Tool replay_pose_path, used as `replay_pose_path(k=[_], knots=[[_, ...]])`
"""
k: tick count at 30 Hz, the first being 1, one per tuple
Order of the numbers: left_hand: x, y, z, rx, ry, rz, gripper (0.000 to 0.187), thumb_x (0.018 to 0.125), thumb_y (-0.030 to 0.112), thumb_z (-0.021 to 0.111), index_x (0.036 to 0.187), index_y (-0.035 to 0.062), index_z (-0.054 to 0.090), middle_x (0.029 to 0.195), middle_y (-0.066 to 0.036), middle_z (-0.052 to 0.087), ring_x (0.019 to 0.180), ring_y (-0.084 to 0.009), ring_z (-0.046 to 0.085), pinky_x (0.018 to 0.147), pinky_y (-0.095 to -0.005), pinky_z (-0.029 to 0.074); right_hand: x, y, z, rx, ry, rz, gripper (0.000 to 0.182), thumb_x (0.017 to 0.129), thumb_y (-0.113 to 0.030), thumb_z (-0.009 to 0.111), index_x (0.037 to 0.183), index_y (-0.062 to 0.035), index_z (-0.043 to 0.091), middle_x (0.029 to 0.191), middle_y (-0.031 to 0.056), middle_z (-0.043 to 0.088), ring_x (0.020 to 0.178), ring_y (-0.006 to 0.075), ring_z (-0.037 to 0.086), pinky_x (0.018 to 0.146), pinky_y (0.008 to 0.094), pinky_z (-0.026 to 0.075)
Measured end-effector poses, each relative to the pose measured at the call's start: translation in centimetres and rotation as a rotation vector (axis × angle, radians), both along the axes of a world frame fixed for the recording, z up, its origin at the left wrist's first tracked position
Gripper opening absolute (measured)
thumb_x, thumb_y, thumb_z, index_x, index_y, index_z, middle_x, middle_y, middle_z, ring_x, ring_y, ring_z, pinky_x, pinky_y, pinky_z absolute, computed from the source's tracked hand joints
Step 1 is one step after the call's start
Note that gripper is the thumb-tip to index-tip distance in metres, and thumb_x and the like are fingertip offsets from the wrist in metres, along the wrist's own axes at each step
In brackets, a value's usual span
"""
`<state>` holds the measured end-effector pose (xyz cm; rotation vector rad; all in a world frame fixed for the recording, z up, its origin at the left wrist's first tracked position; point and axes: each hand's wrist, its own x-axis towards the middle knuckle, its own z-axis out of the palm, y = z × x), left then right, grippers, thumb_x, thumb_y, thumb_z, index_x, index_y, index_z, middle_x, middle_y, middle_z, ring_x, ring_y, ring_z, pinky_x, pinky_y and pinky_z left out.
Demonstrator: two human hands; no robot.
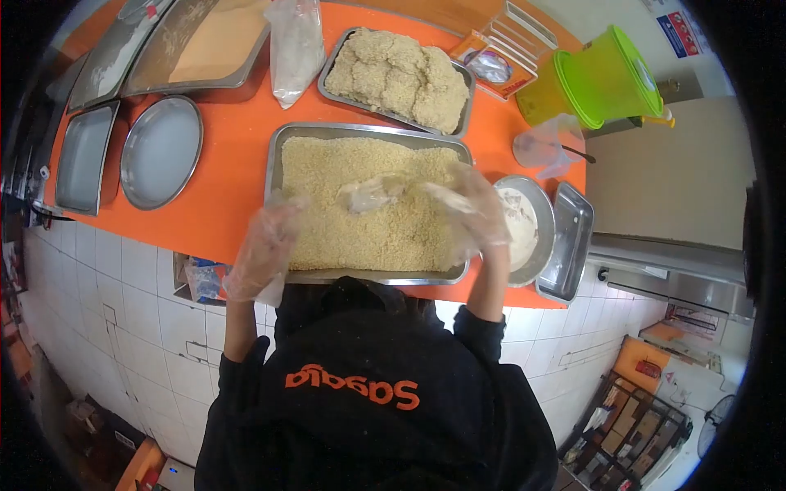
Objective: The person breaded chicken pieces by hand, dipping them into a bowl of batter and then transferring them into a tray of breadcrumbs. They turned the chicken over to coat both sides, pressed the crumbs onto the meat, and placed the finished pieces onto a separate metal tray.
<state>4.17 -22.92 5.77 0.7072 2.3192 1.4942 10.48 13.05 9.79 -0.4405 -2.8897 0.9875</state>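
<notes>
A metal tray of breadcrumbs lies in front of me on the orange table. On the crumbs, near the middle, rests a pale, wet-coated piece of food, partly dusted. My right hand, in a clear plastic glove, is over the tray's right side and grips a whitish coated strip, blurred by motion. My left hand, gloved too, hovers at the tray's left rim; its fingers are smeared by motion.
A bowl of white batter and a small metal tray stand right. Behind is a tray of breaded pieces, beside a plastic bag. Metal pans are left; green-lidded tubs and a clear jug stand back right.
</notes>
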Motion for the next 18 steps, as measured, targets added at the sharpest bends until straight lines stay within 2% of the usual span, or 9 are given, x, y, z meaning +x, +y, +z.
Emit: replay_pose_path(k=[2, 5, 7, 8, 10, 11, 14, 17, 18], knots=[[0.8, 1.2, 1.7, -0.080, 0.120, -0.188, 0.031, 0.096, 0.012, 0.054, 0.123, -0.0009, 0.062, 0.115, -0.021, 0.065, 0.107, -0.0350, 0.062, 0.100, -0.0407, 0.047, 0.8, 1.2, 2.8, -0.246, -0.134, -0.204, 0.062, 0.088, -0.033, 0.073, 0.139, -0.0066, 0.050, 0.118, 0.0180, 0.066, 0.091, 0.0293, 0.069, 0.080, 0.0386, 0.055], [3.5, 2.8, -0.6, -0.075, 0.029, -0.390, 0.035, 0.097, 0.021, 0.052, 0.123, -0.0008, 0.062, 0.110, -0.022, 0.067, 0.104, -0.0354, 0.063, 0.096, -0.0432, 0.047, 4.1, 3.6, 5.0, -0.579, 0.008, -0.421, 0.064, 0.091, -0.029, 0.071, 0.146, -0.0087, 0.044, 0.122, 0.0154, 0.063, 0.096, 0.0286, 0.069, 0.083, 0.0400, 0.056], [3.6, 5.3, -2.2, -0.184, 0.063, -0.644, 0.036, 0.097, 0.022, 0.053, 0.123, -0.0010, 0.062, 0.110, -0.023, 0.066, 0.103, -0.0359, 0.063, 0.095, -0.0425, 0.047, 7.0, 6.4, 3.9, -0.863, 0.168, -0.588, 0.067, 0.091, -0.027, 0.070, 0.149, -0.0101, 0.041, 0.123, 0.0147, 0.063, 0.099, 0.0290, 0.068, 0.084, 0.0414, 0.056], [3.3, 6.4, -2.6, -0.240, 0.079, -0.771, 0.037, 0.097, 0.023, 0.053, 0.123, -0.0010, 0.062, 0.109, -0.023, 0.066, 0.103, -0.0361, 0.063, 0.095, -0.0421, 0.047, 8.2, 7.5, 3.4, -0.866, 0.188, -0.620, 0.069, 0.091, -0.028, 0.070, 0.150, -0.0110, 0.039, 0.128, 0.0162, 0.060, 0.101, 0.0310, 0.067, 0.086, 0.0442, 0.055], [1.6, 8.0, -2.7, -0.243, -0.013, -0.664, 0.037, 0.097, 0.023, 0.052, 0.124, -0.0007, 0.061, 0.111, -0.023, 0.066, 0.104, -0.0367, 0.063, 0.098, -0.0424, 0.045, 10.6, 9.1, 2.5, -0.873, 0.230, -0.684, 0.072, 0.092, -0.030, 0.070, 0.152, -0.0128, 0.034, 0.137, 0.0193, 0.054, 0.104, 0.0349, 0.063, 0.089, 0.0499, 0.055], [1.0, 8.6, -2.7, -0.243, -0.059, -0.610, 0.037, 0.097, 0.023, 0.052, 0.124, -0.0006, 0.061, 0.112, -0.023, 0.066, 0.105, -0.0370, 0.063, 0.099, -0.0425, 0.045, 11.5, 9.6, 2.0, -0.894, 0.262, -0.704, 0.072, 0.091, -0.029, 0.071, 0.152, -0.0122, 0.035, 0.134, 0.0180, 0.056, 0.104, 0.0344, 0.064, 0.088, 0.0481, 0.055], [0.6, 9.4, -3.1, 0.126, 0.409, -0.474, 0.038, 0.097, 0.021, 0.051, 0.126, -0.0025, 0.059, 0.122, -0.024, 0.064, 0.113, -0.0386, 0.060, 0.102, -0.0442, 0.044, 13.4, 10.2, 1.0, -0.931, 0.318, -0.775, 0.074, 0.089, -0.028, 0.073, 0.152, -0.0108, 0.037, 0.127, 0.0153, 0.060, 0.104, 0.0337, 0.066, 0.086, 0.0451, 0.055], [2.4, 14.0, 0.6, -0.226, -0.333, -0.842, 0.042, 0.098, 0.022, 0.048, 0.131, -0.0041, 0.055, 0.130, -0.024, 0.060, 0.119, -0.0378, 0.057, 0.105, -0.0443, 0.043, 14.0, 10.4, 0.7, -0.911, 0.309, -0.821, 0.073, 0.090, -0.030, 0.073, 0.151, -0.0108, 0.037, 0.127, 0.0156, 0.059, 0.104, 0.0334, 0.065, 0.087, 0.0467, 0.056], [2.6, 14.1, -1.0, -0.174, -0.124, -0.823, 0.044, 0.100, 0.023, 0.047, 0.135, -0.0030, 0.051, 0.137, -0.022, 0.055, 0.125, -0.0364, 0.053, 0.109, -0.0436, 0.039, 14.0, 10.5, 0.5, -0.903, 0.312, -0.818, 0.070, 0.092, -0.030, 0.072, 0.150, -0.0118, 0.038, 0.126, 0.0162, 0.058, 0.103, 0.0324, 0.064, 0.087, 0.0475, 0.056]])
